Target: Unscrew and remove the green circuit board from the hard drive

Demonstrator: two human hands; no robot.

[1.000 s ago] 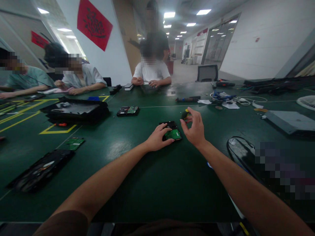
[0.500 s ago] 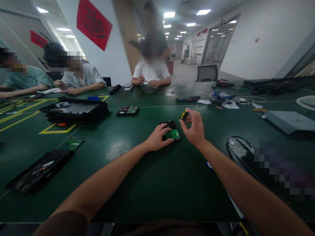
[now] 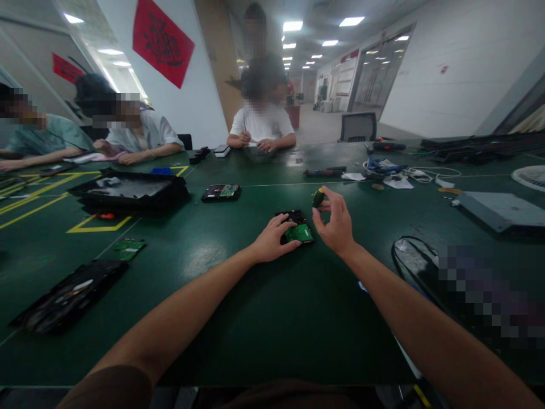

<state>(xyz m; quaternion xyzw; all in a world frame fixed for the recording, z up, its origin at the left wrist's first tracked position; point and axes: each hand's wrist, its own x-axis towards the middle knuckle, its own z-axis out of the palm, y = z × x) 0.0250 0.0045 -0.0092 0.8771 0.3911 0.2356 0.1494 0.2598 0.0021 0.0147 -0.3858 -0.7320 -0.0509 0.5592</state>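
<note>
Hard drive (image 3: 302, 234), one, black body with green circuit board facing up, lying flat on the green counter (image 3: 276, 318) in front of the wearer. Left hand (image 3: 272, 241): bent around the drive's left side, loosely gripping it, fingers over the top and thumb along the near edge. Right hand (image 3: 334, 218): closed at the fingertips on a black-and-yellow screwdriver (image 3: 318, 197), handle upright beside the drive's far right corner (shaft and tip too dark to make out). Principal hazard, as judged: a slipping tip, caused by a tilted shaft or too little downward force, which could score the circuit board or chew a screw head. Second hazard: the drive turning on the smooth counter, should the left hand's light hold give under twisting. Third: a jab to the left fingers, since they rest close to the tool. Fourth: small loose parts straying among similar pieces. Nearby stock: second hard drive (image 3: 221, 192), farther off to the left; loose green circuit board (image 3: 130, 249), just beside a black casing (image 3: 70, 295); grey metal box (image 3: 506, 210), well apart to the right. A mix-up of boards seems possible, their colours being alike.
</note>
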